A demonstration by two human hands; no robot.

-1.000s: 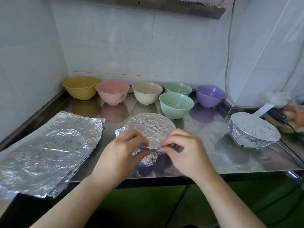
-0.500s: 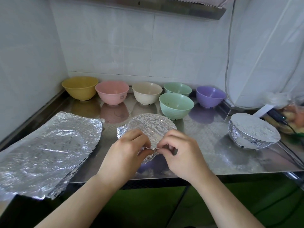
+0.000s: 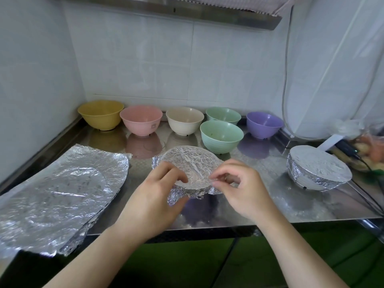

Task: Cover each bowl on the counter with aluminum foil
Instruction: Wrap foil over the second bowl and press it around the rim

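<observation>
Left hand [image 3: 153,201] gripping foil-covered bowl [image 3: 188,169], right hand [image 3: 242,189] pinching its foil edge, six open bowls behind, near green bowl [image 3: 221,136] holding specks.

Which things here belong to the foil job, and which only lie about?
Job:
bowl being wrapped, held by left hand and right hand
foil sheets
covered bowl
six open bowls, yellow bowl to purple bowl

Lying about:
black cable
food bag
</observation>
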